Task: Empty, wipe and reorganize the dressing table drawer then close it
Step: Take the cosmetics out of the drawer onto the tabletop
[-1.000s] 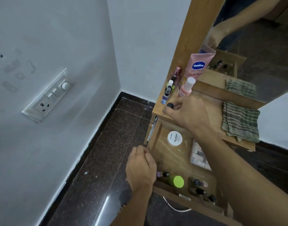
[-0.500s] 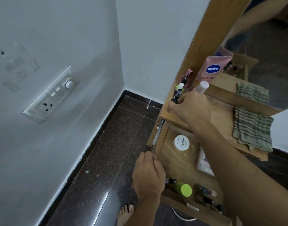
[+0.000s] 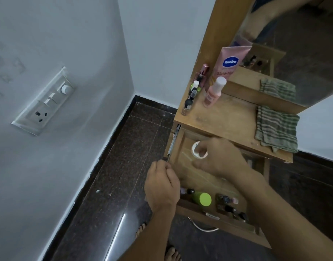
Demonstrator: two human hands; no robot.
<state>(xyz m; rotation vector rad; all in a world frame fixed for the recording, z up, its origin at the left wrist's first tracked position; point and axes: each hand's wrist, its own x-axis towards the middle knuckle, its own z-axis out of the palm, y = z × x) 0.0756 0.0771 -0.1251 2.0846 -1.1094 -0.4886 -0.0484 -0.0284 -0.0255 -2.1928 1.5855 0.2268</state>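
The wooden drawer (image 3: 182, 159) of the dressing table stands pulled out. My right hand (image 3: 216, 157) reaches into its back part, fingers curled round a small round white jar (image 3: 196, 149). My left hand (image 3: 162, 185) grips the drawer's left side wall near the metal rail. At the drawer's front lie a bottle with a lime-green cap (image 3: 203, 198) and several small dark nail-polish bottles (image 3: 228, 201). On the tabletop (image 3: 224, 119) stand small bottles (image 3: 190, 99), a pink bottle with a white cap (image 3: 213, 92) and a pink Vaseline tube (image 3: 228, 62).
A striped green cloth (image 3: 277, 127) lies on the tabletop's right side, below the mirror (image 3: 303, 44). A switch and socket panel (image 3: 47, 104) is on the left wall. Dark tiled floor (image 3: 124, 166) lies left of the drawer. My bare feet (image 3: 141, 229) show below.
My right hand left the small bottle on the tabletop's left edge and came down into the drawer onto the white jar. My left hand stayed on the drawer's side.
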